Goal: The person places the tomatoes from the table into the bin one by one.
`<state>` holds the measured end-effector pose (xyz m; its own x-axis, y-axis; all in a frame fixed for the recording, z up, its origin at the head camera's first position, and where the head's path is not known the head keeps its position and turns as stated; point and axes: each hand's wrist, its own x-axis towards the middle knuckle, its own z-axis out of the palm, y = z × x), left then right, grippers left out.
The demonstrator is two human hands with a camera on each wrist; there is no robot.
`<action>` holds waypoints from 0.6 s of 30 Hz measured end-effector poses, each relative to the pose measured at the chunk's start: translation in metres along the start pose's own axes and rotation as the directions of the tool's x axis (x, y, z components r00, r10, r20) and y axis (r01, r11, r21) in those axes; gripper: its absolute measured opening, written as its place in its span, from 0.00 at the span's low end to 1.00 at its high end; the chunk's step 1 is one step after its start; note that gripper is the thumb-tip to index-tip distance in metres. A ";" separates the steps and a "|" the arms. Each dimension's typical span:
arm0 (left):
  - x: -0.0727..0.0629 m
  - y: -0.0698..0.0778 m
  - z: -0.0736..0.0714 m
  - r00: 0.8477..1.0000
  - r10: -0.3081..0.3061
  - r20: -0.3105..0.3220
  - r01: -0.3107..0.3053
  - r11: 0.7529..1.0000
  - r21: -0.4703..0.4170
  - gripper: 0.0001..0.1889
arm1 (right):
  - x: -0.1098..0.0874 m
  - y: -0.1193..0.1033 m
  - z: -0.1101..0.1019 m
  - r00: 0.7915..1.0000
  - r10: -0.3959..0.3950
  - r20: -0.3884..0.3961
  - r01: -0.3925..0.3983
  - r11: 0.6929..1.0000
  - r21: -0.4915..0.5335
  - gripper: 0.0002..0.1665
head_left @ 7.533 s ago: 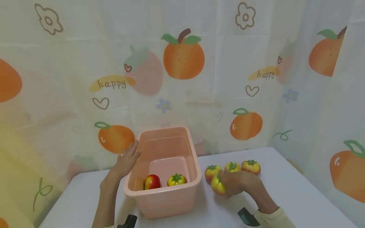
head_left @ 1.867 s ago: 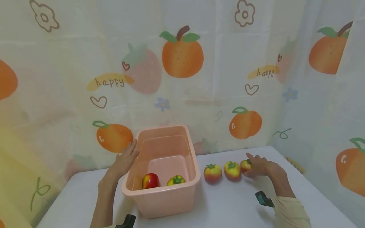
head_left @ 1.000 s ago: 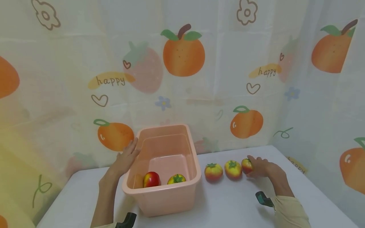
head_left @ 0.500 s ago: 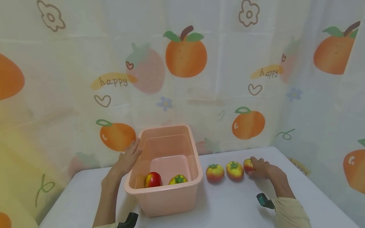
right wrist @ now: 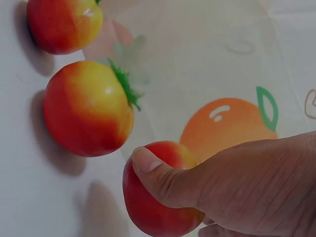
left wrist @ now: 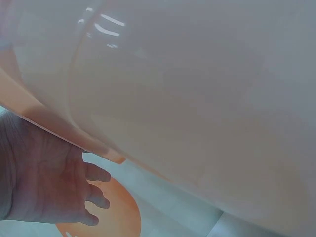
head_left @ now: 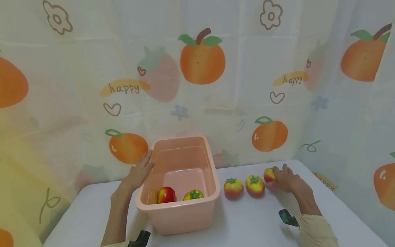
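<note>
My right hand (head_left: 287, 179) grips a red-and-yellow tomato (head_left: 269, 175) at the right end of a row. In the right wrist view the thumb lies across this tomato (right wrist: 160, 207), and its shadow falls apart from it on the table. Two more tomatoes, a middle one (head_left: 254, 186) and a left one (head_left: 233, 188), sit beside it with green tops up. My left hand (head_left: 139, 175), fingers straight, rests against the left rim of a pink plastic bin (head_left: 177, 219). Inside the bin lie a redder round fruit (head_left: 166, 195) and a yellow tomato (head_left: 193, 195); the near wall partly hides both.
The white table (head_left: 247, 223) ends at a fruit-printed curtain (head_left: 234, 85) behind and to the right. The bin stands left of the tomatoes, its far end close to the curtain. Dark camera mounts (head_left: 288, 218) sit at both wrists.
A front tomato that my right hand held earlier is gone from the table. The hand has since moved right, taken hold of the rightmost tomato and raised it slightly. The left hand stays put.
</note>
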<state>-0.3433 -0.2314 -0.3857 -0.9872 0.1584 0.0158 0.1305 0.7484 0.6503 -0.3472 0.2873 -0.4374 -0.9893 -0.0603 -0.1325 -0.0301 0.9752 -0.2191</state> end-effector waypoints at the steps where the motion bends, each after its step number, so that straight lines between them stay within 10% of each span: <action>1: 0.000 0.000 0.000 1.000 0.003 -0.001 -0.003 1.000 -0.002 0.39 | -0.001 -0.001 -0.002 1.000 -0.006 -0.019 0.006 1.000 -0.002 0.47; 11: -0.002 -0.001 0.000 1.000 -0.002 0.008 0.002 0.999 -0.032 0.42 | -0.006 -0.011 -0.015 0.988 -0.057 -0.142 0.057 0.998 -0.003 0.51; 18: -0.003 -0.001 0.000 1.000 -0.001 0.010 0.001 0.998 -0.056 0.43 | -0.010 -0.022 -0.026 0.992 -0.086 -0.091 0.092 0.994 0.056 0.51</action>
<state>-0.3408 -0.2328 -0.3866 -0.9864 0.1644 0.0076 0.1239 0.7115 0.6917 -0.3403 0.2721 -0.4064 -0.9919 -0.1245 -0.0246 -0.1125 0.9522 -0.2841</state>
